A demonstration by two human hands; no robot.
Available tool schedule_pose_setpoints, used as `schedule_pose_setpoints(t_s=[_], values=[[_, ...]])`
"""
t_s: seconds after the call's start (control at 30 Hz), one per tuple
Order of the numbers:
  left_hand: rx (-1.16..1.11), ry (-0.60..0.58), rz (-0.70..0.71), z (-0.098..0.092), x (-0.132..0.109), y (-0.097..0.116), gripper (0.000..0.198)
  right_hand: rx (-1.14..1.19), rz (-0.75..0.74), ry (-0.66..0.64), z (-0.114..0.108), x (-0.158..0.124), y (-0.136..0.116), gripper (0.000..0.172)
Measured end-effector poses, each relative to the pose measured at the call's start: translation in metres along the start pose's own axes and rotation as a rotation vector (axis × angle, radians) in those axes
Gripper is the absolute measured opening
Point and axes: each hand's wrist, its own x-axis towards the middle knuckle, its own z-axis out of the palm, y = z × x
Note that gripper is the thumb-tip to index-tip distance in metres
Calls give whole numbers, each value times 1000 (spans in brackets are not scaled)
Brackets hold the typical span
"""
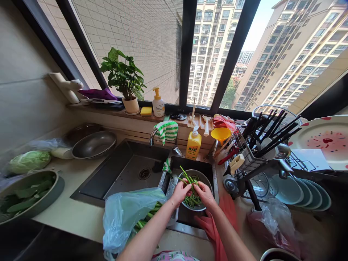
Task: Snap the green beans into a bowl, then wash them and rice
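One stalk [185,175] slants up-left between left hand [180,192] and right hand [205,194].

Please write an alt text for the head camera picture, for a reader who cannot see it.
A person's left hand and right hand hold green stems over a metal bowl in the right basin of a kitchen sink. A plastic bag with more stems lies to the left, a dish rack stands to the right.
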Motion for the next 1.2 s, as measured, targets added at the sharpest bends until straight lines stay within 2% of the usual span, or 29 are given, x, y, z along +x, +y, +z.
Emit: schedule_pose_setpoints(t_s=[0.13, 0.27, 0.33, 0.43, 0.57, 0.73, 0.83, 0.93, 1.03, 1.13, 1.2], values=[[51, 55, 10, -1, 1, 2, 41, -272, -59, -7, -2, -1, -1, 33], [114, 38, 45, 2, 2, 5, 26, -487, -137, 93, 2, -1, 3, 27], [114, 8, 98, 5, 2, 5, 22, -441, -107, 162, 7, 2, 8, 25], [111, -24, 145, 8, 3, 3, 21, -268, 31, 221, 12, 7, 17, 26], [82, -67, 105, 3, 10, -6, 24, -205, 121, 220, 9, 14, 27, 37], [32, 94, 18, -7, 31, -18, 37, -368, 37, 194, -3, 17, 31, 34], [15, 131, -12, -9, 36, -21, 36, -387, -23, 208, -4, 15, 29, 35], [-10, 139, -25, -7, 31, -20, 35, -323, -94, 121, -2, 9, 21, 29], [-52, 111, -38, -4, 23, -15, 41, -294, -164, 87, 1, 2, 11, 27], [-55, 5, -64, -3, 18, -10, 48, -345, -230, 112, 2, 0, 7, 24], [-11, -44, -44, -4, 15, -7, 47, -332, -212, 129, 1, 2, 10, 23]])
